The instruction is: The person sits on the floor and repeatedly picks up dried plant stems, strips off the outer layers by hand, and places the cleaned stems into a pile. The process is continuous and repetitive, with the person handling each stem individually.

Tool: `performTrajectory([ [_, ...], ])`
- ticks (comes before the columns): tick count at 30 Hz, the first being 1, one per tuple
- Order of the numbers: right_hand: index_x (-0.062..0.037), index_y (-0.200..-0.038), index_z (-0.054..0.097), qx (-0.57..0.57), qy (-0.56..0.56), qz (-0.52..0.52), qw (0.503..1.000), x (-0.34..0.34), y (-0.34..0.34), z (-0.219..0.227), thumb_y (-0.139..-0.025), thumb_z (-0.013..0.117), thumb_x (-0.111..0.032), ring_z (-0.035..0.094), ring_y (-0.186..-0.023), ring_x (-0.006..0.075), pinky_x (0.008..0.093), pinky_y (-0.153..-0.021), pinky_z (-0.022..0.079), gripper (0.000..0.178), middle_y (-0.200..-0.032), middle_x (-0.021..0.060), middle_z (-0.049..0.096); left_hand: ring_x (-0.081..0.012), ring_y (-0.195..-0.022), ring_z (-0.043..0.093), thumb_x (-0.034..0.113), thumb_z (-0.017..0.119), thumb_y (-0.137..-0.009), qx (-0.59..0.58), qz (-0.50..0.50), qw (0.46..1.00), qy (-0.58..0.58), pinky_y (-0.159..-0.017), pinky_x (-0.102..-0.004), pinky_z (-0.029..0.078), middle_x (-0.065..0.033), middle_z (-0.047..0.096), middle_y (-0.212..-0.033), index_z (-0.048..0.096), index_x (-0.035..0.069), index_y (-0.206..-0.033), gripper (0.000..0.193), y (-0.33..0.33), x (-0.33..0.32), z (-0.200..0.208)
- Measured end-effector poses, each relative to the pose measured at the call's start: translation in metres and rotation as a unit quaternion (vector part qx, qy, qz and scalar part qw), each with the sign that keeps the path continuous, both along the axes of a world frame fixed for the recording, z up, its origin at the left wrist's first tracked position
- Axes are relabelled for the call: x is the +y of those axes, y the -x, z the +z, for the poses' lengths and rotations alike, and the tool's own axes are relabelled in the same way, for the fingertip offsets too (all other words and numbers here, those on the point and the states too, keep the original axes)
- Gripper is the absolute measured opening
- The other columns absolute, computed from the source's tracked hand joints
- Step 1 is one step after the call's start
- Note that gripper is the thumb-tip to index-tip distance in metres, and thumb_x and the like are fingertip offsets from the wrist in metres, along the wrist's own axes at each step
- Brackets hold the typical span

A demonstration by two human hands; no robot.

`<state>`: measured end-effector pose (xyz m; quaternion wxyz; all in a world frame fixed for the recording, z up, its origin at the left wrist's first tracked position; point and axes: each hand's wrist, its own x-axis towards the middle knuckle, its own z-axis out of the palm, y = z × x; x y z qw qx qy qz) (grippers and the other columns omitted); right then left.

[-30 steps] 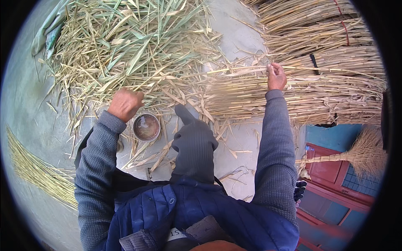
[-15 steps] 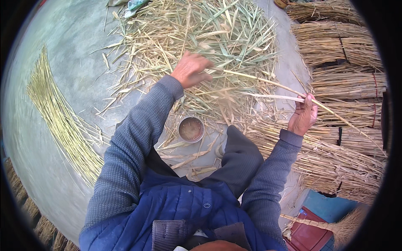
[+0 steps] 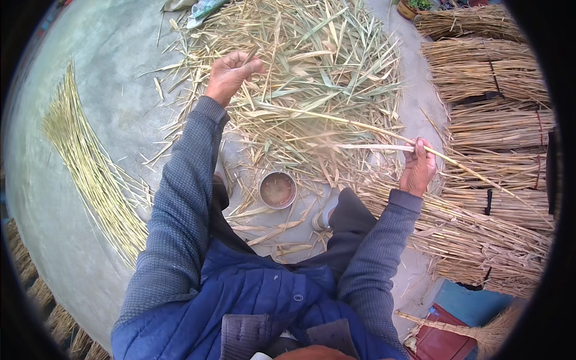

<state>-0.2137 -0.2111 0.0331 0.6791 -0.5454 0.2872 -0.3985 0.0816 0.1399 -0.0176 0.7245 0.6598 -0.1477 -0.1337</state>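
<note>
My right hand point(image 3: 417, 171) is closed round a long, thin reed stalk point(image 3: 360, 127) that slants from the straw heap out past the bundles on the right. A pale dry leaf strip point(image 3: 369, 146) trails leftward from the same fingers. Over the left part of the heap of dry leaves point(image 3: 324, 60), my left hand point(image 3: 231, 75) is raised with its fingers pinched. A short brownish sliver point(image 3: 249, 57) sticks up from that pinch; its kind is too small to tell. The stalk's left end lies clear of my left hand.
A metal bowl point(image 3: 278, 190) with brownish contents stands between my feet. Stripped stalks point(image 3: 99, 168) lie fanned on the concrete floor at left. Tied reed bundles point(image 3: 498, 126) line the right side, with loose unstripped reeds point(image 3: 468, 231) nearer me. A broom point(image 3: 462, 327) lies lower right.
My left hand has moved up and left, away from the stalk's end. My right hand has shifted slightly left and down, still holding the stalk and leaf strip.
</note>
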Motion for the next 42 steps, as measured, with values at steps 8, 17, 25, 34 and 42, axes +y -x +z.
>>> performTrajectory([
  [8,0.001,-0.109,0.065,0.086,0.056,0.162,0.981,0.05,-0.036,-0.014,-0.097,0.069,-0.025,0.07,-0.086,0.0171,0.0274,-0.076,0.06,0.029,-0.099,0.0106,0.07,-0.0249,-0.095,0.06,0.042,0.074,-0.085,-0.455,-0.016,0.849,-0.268,-0.088,-0.04,0.038,-0.008,0.072,-0.101,0.072,0.008,-0.106,0.04,0.044,-0.05,0.003],
  [17,0.004,-0.117,0.06,0.018,0.071,0.177,0.981,0.081,-0.041,-0.004,-0.099,0.065,-0.02,0.07,-0.099,0.0214,0.0309,-0.085,0.059,0.031,-0.11,0.0186,0.071,-0.0213,-0.084,0.061,0.031,0.078,-0.083,-0.23,-0.254,0.92,-0.188,-0.082,-0.0358,0.042,-0.0021,0.069,-0.084,0.074,0.011,-0.096,0.023,0.081,-0.095,0.005],
  [25,0.0047,-0.11,0.058,-0.001,0.105,0.12,0.987,0.091,-0.046,-0.003,-0.099,0.065,-0.016,0.073,-0.084,0.022,0.0302,-0.074,0.061,0.024,-0.1,0.0195,0.071,-0.0224,-0.077,0.064,0.022,0.081,-0.081,-0.406,-0.14,0.895,-0.122,-0.073,-0.0359,0.046,-0.0056,0.07,-0.085,0.075,0.008,-0.094,0.021,0.091,-0.092,-0.01],
  [34,0.0051,-0.109,0.058,0.024,0.062,0.06,0.996,0.077,-0.047,-0.014,-0.099,0.066,-0.018,0.071,-0.076,0.018,0.0266,-0.067,0.06,0.026,-0.094,0.016,0.071,-0.0099,-0.077,0.07,0.009,0.069,-0.094,-0.013,-0.02,0.995,0.092,-0.065,-0.0231,0.056,-0.0062,0.075,-0.088,0.067,0.001,-0.098,0.009,0.059,-0.057,0.023],
  [42,0.0059,-0.11,0.059,0.034,0.063,0.068,0.995,0.071,-0.049,-0.021,-0.098,0.067,-0.017,0.071,-0.077,0.018,0.0259,-0.068,0.059,0.027,-0.096,0.0169,0.071,-0.0279,-0.088,0.061,0.009,0.064,-0.081,-0.433,-0.029,0.717,-0.546,-0.077,-0.0423,0.042,-0.0077,0.07,-0.09,0.065,0.01,-0.109,0.028,0.014,-0.021,-0.023],
])
